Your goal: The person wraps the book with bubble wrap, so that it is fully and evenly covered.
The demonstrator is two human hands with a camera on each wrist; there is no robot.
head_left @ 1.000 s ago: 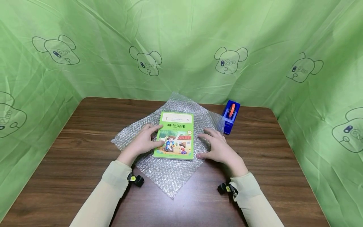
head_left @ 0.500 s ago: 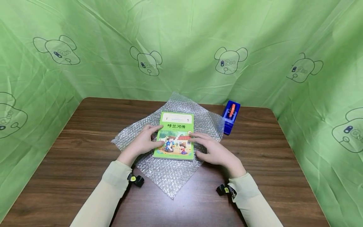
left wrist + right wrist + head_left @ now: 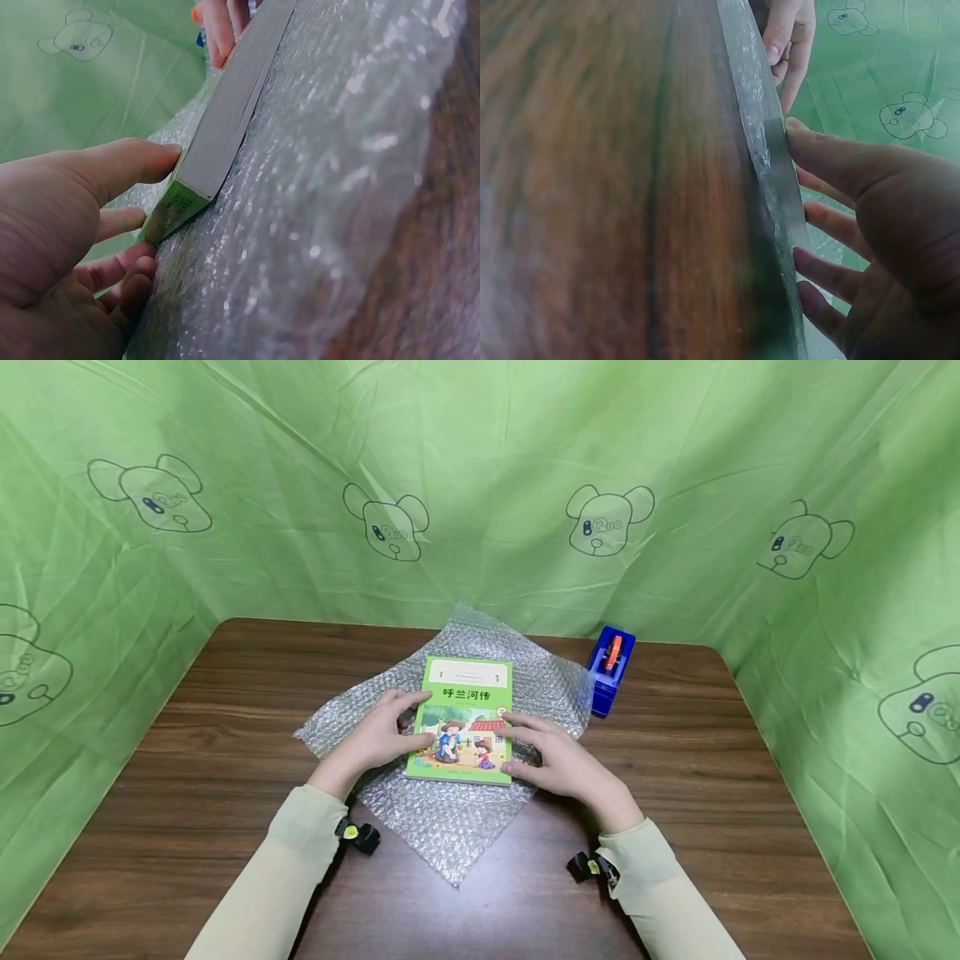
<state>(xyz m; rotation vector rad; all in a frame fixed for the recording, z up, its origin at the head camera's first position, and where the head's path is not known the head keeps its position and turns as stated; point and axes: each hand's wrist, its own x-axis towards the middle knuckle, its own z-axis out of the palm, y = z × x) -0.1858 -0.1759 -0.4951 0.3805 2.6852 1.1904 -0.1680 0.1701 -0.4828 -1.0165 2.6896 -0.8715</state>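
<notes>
A paperback book [image 3: 468, 681] with a green illustrated cover lies face up on a sheet of bubble wrap [image 3: 450, 835]. My left hand [image 3: 375, 739] grips its left side, thumb and index finger on the cover. In the left wrist view, other left fingers bend in at the spine beside the white page edges [image 3: 229, 142]. Along the opposite side rests my right hand [image 3: 566, 760], fingers spread and their tips on the cover's right margin. The right wrist view has the right thumb [image 3: 832, 154] at the book's near edge, the lower fingers against its side.
A blue tape dispenser [image 3: 602, 697] with an orange roll stands at the back right, touching the wrap's corner. Below everything is a dark wood table [image 3: 187, 810]. A green curtain [image 3: 495, 460] with printed animal heads surrounds the table's back and sides.
My right hand has moved left from beside the book until its fingertips and thumb reach the cover's right margin. The left hand, book and bubble wrap have stayed put.
</notes>
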